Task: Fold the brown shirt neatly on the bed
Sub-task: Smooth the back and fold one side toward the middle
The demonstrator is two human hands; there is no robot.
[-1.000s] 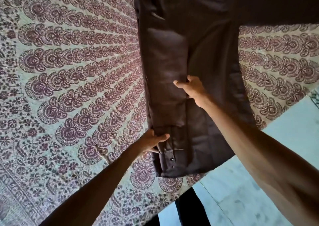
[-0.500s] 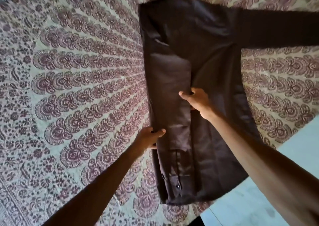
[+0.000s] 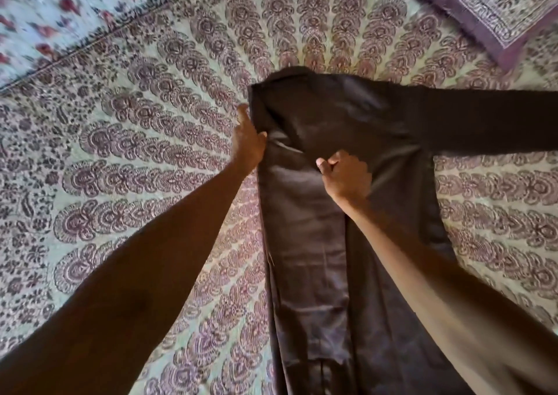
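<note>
The brown shirt (image 3: 356,117) lies flat on the bed's patterned cover (image 3: 136,159), collar away from me. Its left side is folded in over the body, with that sleeve laid down the length as a long strip. The other sleeve (image 3: 495,123) stretches out flat to the right. My left hand (image 3: 249,141) grips the shirt's left folded edge near the shoulder. On the folded sleeve strip just below the shoulder, my right hand (image 3: 344,177) rests with fingers curled, pinching the cloth. The shirt's hem runs out of view at the bottom.
A purple-edged printed pillow (image 3: 489,5) lies at the top right. A second light cloth with red flowers (image 3: 45,17) covers the top left beyond the cover's dark border. Patterned cover spreads on both sides of the shirt.
Both hands have slid up the folded side from near the cuff and mid-body to the shoulder. The view has tilted up, so the floor is gone and the pillow appears.
</note>
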